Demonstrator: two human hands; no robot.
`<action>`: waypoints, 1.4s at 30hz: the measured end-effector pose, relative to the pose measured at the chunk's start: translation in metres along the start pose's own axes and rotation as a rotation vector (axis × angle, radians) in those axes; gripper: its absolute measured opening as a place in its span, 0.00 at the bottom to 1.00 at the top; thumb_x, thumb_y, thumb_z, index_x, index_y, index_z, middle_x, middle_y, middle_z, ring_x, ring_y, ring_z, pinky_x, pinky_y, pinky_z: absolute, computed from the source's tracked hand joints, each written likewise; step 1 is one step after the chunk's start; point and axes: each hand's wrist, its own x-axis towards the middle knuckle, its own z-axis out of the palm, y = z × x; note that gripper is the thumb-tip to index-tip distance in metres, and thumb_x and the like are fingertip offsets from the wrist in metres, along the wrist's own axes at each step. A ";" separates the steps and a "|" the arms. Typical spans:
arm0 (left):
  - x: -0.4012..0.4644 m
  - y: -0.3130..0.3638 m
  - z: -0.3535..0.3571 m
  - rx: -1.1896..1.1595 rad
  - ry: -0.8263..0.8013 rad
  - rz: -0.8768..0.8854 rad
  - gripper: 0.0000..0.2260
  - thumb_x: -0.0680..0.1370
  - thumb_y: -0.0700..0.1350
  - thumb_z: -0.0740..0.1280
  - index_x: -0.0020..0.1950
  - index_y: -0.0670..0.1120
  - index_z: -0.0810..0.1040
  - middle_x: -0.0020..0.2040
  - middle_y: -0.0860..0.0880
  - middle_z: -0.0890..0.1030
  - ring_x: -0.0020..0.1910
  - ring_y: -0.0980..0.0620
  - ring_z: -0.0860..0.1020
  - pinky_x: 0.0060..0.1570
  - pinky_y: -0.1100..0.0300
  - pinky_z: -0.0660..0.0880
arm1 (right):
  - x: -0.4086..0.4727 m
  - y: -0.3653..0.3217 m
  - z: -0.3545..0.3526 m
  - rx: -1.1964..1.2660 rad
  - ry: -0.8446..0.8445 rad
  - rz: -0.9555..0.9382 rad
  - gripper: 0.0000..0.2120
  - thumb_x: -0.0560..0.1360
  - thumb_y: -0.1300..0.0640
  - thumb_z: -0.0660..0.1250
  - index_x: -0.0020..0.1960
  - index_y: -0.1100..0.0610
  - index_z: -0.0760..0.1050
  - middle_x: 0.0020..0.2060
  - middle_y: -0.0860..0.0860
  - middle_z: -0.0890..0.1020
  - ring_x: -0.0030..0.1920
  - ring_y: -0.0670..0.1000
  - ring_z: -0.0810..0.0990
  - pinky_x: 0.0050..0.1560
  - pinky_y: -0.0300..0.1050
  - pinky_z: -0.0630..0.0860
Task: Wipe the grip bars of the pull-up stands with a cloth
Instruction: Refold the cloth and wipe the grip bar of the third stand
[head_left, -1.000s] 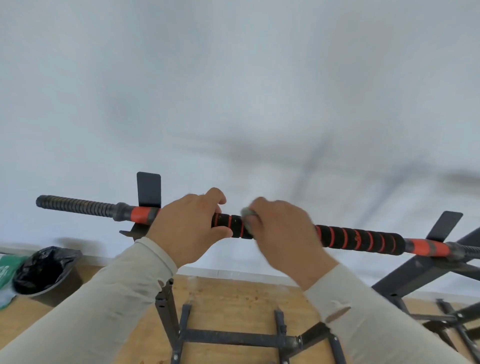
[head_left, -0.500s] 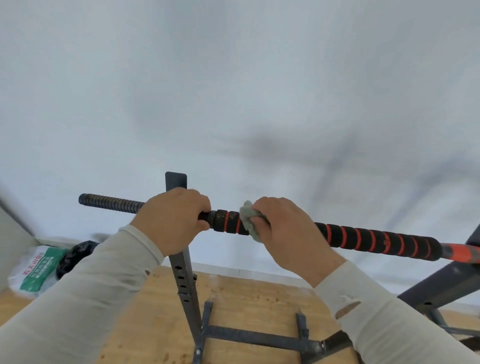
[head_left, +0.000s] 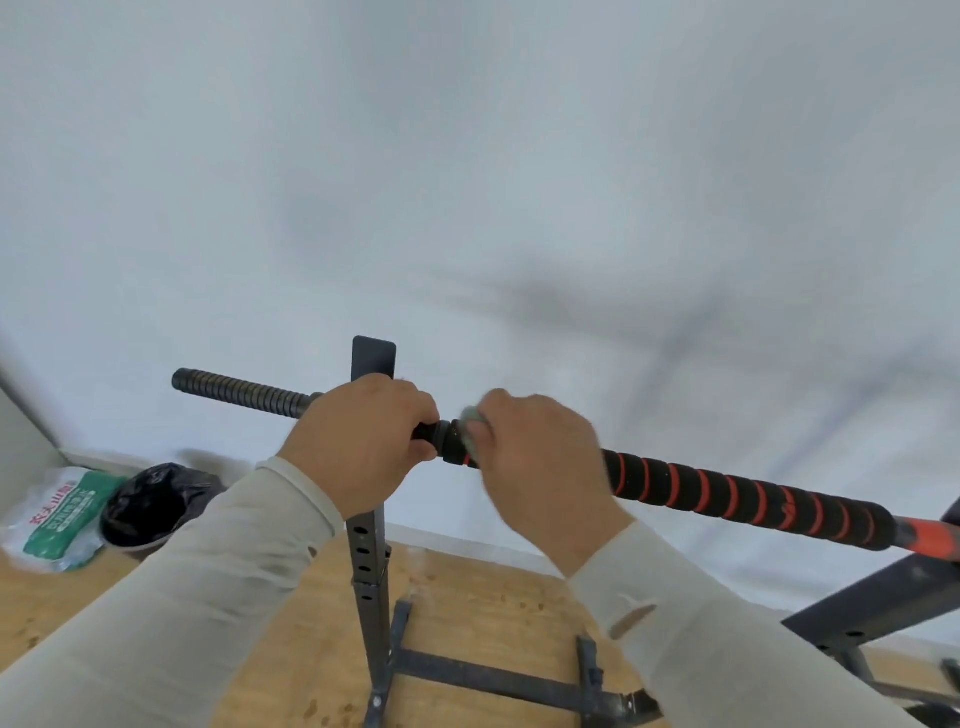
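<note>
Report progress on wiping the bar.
Nothing reads as finished. In hand: the left hand grips the black foam bar with red spiral stripes while the right hand presses a grey-green cloth against it. Left: the striped stretch rightward and other stands.

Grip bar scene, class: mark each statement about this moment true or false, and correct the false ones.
1. The left hand grips the grip bar. True.
2. The cloth is held in the left hand. False: the right hand holds it against the bar.
3. The bar's foam sleeve is black with red stripes. True.
4. The two hands are far apart, at opposite ends of the bar. False: they sit close together near the upright post.
5. A black bin bag sits on the floor at the left. True.
</note>
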 end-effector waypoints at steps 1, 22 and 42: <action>0.001 -0.001 0.001 -0.001 0.009 -0.005 0.06 0.79 0.54 0.66 0.45 0.54 0.79 0.41 0.56 0.78 0.44 0.53 0.75 0.45 0.53 0.77 | 0.007 -0.013 0.007 0.005 0.023 -0.008 0.11 0.76 0.57 0.68 0.40 0.52 0.67 0.28 0.47 0.72 0.29 0.54 0.71 0.29 0.44 0.62; -0.001 -0.001 0.002 -0.050 0.033 -0.025 0.07 0.79 0.52 0.67 0.41 0.55 0.77 0.39 0.56 0.77 0.41 0.54 0.75 0.42 0.56 0.74 | 0.003 -0.020 0.003 -0.002 -0.065 -0.006 0.08 0.76 0.59 0.64 0.44 0.52 0.65 0.34 0.48 0.74 0.35 0.54 0.71 0.32 0.46 0.61; -0.004 0.041 0.004 -0.050 0.060 0.166 0.26 0.77 0.59 0.69 0.72 0.50 0.71 0.70 0.51 0.74 0.68 0.48 0.73 0.67 0.53 0.71 | -0.050 0.088 -0.031 -0.039 -0.050 0.254 0.08 0.83 0.52 0.56 0.48 0.51 0.72 0.38 0.48 0.79 0.40 0.55 0.78 0.41 0.52 0.77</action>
